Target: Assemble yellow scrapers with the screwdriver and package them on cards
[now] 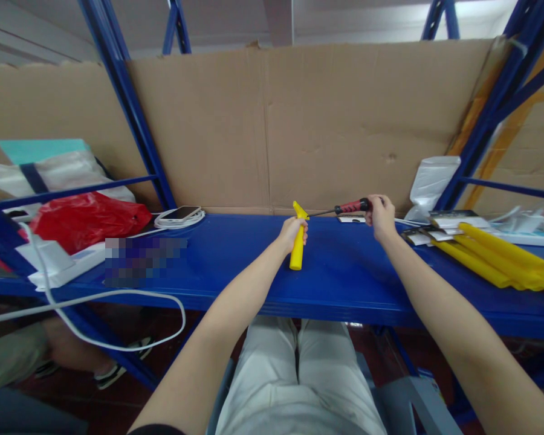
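Note:
A yellow plastic handle with a short angled head [297, 257] is upright above the blue shelf, slightly tilted. My left hand [290, 234] is closed around its upper part, just below the head. In my right hand [381, 219] is a screwdriver [351, 207] with a red and black grip, held by its rear end. Its thin dark shaft lies nearly level and points left, with the tip at the yellow head. Whether the tip sits in a screw is too small to make out.
Several yellow handles [503, 260] with cards lie at right, near a white plastic bag [430, 187]. Left are a phone [184, 213] on a coiled cable, a red bag [90, 220] and a power strip [79, 266]. Cardboard [335, 127] backs the shelf; another person's leg [79, 344] shows lower left.

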Demonstrator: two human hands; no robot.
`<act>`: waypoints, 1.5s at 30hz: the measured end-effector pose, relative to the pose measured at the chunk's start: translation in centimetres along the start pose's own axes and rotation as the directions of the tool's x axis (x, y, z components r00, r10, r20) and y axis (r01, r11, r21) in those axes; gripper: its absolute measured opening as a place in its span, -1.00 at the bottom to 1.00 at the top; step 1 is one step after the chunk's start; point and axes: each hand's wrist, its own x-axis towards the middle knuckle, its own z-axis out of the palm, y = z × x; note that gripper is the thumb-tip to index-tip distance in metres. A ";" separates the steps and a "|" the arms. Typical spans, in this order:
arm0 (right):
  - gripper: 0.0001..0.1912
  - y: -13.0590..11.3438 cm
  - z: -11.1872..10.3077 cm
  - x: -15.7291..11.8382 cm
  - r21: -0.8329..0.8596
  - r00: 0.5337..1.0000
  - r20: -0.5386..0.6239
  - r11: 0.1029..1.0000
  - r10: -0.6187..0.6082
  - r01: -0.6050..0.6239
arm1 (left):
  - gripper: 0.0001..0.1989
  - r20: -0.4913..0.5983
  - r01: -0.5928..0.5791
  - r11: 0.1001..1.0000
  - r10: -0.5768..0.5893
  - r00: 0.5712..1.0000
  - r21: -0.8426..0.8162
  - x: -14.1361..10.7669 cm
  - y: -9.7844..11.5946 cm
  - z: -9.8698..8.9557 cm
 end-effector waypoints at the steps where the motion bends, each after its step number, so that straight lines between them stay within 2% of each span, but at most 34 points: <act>1: -0.61 -0.2 0.1 -0.1 -0.013 1.000 -0.018 1.000 0.005 -0.006 | -0.83 0.003 -0.002 1.000 0.002 1.000 0.002 0.0 0.0 0.0; 7: -0.56 -0.9 0.3 -0.9 -0.125 1.000 -0.024 0.992 0.007 -0.010 | -0.82 0.003 0.001 1.000 -0.001 1.000 0.014 0.1 -0.1 -0.1; 12: -0.61 -0.7 0.5 -0.6 -0.090 0.996 -0.081 0.995 0.035 -0.042 | -0.83 0.003 -0.001 1.000 0.001 1.000 0.003 0.1 -0.1 -0.1; 18: -0.49 -0.2 0.1 -0.4 -0.097 0.999 0.015 0.995 0.038 -0.036 | -0.84 -0.011 -0.003 1.000 0.003 1.000 0.022 0.1 -0.1 -0.1; 25: -0.61 -0.8 0.2 -0.6 -0.068 0.995 -0.025 0.993 0.092 -0.094 | -0.82 -0.018 0.002 1.000 -0.001 1.000 0.021 0.1 0.0 0.0; 31: -0.56 -1.0 0.0 -0.9 -0.147 0.998 0.048 0.988 0.049 -0.042 | -0.81 -0.023 0.004 0.999 -0.003 1.000 0.038 0.1 0.0 -0.1; 37: -0.60 -1.4 0.6 -1.1 -0.059 0.988 0.042 0.987 0.151 -0.149 | -0.81 -0.029 0.000 0.999 0.002 1.000 0.040 0.3 0.0 -0.2; 42: -0.52 -1.2 0.3 -0.9 -0.080 0.996 0.067 0.995 0.064 -0.059 | -0.81 -0.044 0.005 0.999 -0.003 0.999 0.036 0.2 -0.1 -0.1; 45: -0.56 -1.1 0.1 -0.8 -0.096 0.998 0.045 0.995 0.042 -0.038 | -0.82 -0.039 0.008 0.999 -0.006 0.999 0.037 0.2 -0.1 -0.1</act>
